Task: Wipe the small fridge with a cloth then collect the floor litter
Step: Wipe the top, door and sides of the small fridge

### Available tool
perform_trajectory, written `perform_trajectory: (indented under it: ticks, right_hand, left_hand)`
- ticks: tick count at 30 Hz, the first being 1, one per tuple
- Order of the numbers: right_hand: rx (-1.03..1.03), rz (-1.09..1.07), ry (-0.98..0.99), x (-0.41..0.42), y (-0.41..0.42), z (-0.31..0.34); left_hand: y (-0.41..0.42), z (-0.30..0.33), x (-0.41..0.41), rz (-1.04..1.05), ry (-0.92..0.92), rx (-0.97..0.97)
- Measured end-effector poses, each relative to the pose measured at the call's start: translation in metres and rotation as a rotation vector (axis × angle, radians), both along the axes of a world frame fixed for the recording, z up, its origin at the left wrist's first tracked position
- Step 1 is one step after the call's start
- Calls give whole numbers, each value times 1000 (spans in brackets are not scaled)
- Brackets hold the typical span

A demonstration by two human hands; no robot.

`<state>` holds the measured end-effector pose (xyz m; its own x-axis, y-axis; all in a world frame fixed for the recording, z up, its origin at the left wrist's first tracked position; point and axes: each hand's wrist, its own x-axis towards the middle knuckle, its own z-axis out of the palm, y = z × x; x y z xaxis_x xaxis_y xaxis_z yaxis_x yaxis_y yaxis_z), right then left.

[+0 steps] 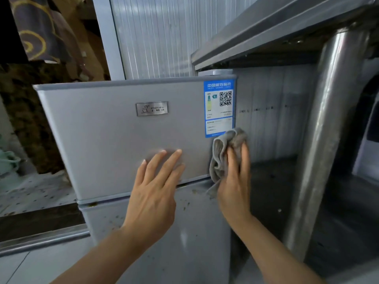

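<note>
Cloth (225,152) bunched under right hand (233,181) grip, against fridge (114,140) edge

Looks like a back-of-house kitchen or utility corner, not a tidy home room. Evidence: small silver two-door fridge (123,140) with a blue energy label (218,108), tucked beside a stainless steel work table (276,31) on a thick round metal leg (320,140), with a grimy lower shelf (272,181) underneath. Wall behind is ribbed white panelling (160,35). Lower fridge door is spattered with brown grime. Patterned fabric (34,27) hangs at upper left, floor is pale tile (30,263) past a metal threshold strip (41,240).
</note>
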<state>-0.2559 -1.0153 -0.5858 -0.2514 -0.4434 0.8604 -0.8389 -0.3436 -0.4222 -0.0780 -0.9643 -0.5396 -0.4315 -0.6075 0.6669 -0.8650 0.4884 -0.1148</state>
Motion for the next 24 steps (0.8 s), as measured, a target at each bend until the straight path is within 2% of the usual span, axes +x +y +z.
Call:
perform_trajectory:
  ticks: [5,7,9,14,17,21,24]
  right_hand:
    - [-63,-6,-43,-7,-15,101]
    - [-98,-41,-5,-9,-21,116]
    - [-99,-88,38,-7,-23,98]
    - [-38,-158,77,5,-5,-41]
    - [36,-142,112,12,3,-100]
    - [57,-110,94,18,7,-105]
    - [-100,-72,80,17,-4,-58]
  left_hand:
    - [-4,0,-1,-21,-11,-28]
    - [-4,-3,-1,-18,-9,-26]
    - [-5,-10,-1,-26,-14,-30]
    - [-6,-30,0,-24,-44,-40]
    - [-4,-41,-1,-11,-67,-9]
    - [-1,-50,1,-16,-69,29]
    - [-1,-48,6,-30,-57,24]
